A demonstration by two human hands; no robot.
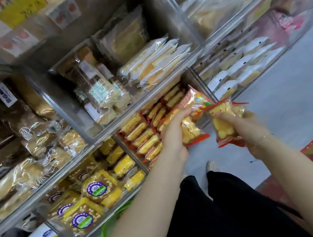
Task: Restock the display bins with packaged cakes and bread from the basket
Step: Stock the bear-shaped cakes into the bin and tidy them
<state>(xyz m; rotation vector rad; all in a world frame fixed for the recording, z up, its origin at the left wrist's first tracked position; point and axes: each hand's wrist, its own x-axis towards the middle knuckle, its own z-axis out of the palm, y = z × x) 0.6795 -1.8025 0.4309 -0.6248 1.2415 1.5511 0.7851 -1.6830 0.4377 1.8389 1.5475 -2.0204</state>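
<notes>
- a person stands at a tilted wall of clear display bins, seen from their own head looking down; both bare forearms reach in from 6 o'clock toward the middle of the view.
- the left hand (175, 127) is curled around a red-edged cake packet (192, 120), fingers wrapped over its top, holding it at the front edge of the open bin (194, 74) just right of centre.
- the right hand (243, 124), at 3 o'clock of the left one, grips a second red-edged packet (225, 125) with pale yellow cakes inside; the index finger lies across its face.
- the two held packets sit just beside each other, edges nearly touching.
- at 9 o'clock of the left hand, rows of matching red-edged packets (144, 137) stand on end, packed tight in that bin.
- toward 7 o'clock, a lower bin holds square yellow cakes with round purple labels (97, 188).
- at 12 o'clock, the bin above holds flat pale-yellow slices in clear wrap (155, 64).
- at 9 to 10 o'clock, brown loaves in crinkled clear bags (26, 127) fill the left bins.
- at 2 o'clock, white-wrapped packets (242, 66) line a bin on the right.
- a strip of green basket (110, 221) shows under the left forearm at 7 o'clock.
- black trousers (229, 209) and grey floor (301, 83) fill the lower right.
</notes>
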